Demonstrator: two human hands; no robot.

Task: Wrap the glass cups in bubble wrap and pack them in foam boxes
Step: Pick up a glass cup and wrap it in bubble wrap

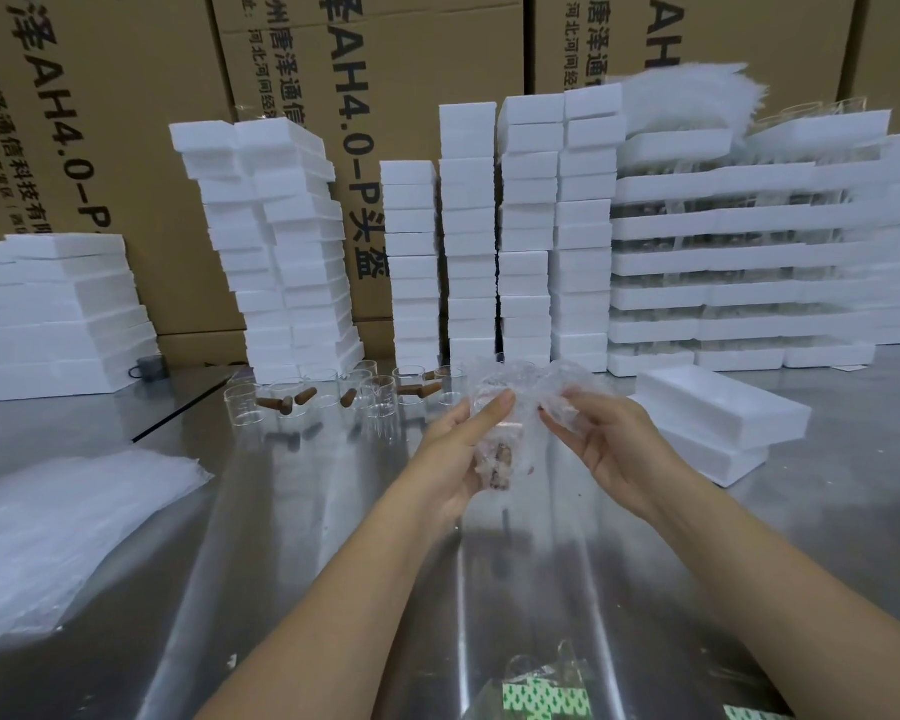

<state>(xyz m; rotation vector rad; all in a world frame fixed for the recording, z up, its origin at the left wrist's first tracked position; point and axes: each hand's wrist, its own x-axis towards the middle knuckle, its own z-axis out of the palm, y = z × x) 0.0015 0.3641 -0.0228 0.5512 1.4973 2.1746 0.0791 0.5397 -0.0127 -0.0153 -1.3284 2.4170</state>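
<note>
Above the middle of the steel table (333, 537), both hands are raised close together. The left hand (461, 449) grips a glass cup (489, 400) that is partly covered by a bubble wrap sheet (528, 387). Its thumb lies across the front of the cup and its fingers are curled behind it. The cup's brown handle (501, 456) shows through the wrap, low in the palm, and points to 6 o'clock. The right hand (611, 441), at 3 o'clock from the left one, pinches the loose end of the same sheet between thumb and fingers. The cup is therefore in the left hand, off the table, and the right hand touches only the wrap.

At 11 o'clock from the hands, a row of bare cups (380, 400) with brown handles stands on the table. At 3 o'clock, near, two foam boxes (718, 407) lie one on the other. At 8 o'clock lies a pile of wrap sheets (63, 532). At 12 o'clock, tall foam stacks (468, 241) stand before cardboard cartons (100, 122). At 6 o'clock, a clear packet (541, 698) with a green and white pattern lies on the table.
</note>
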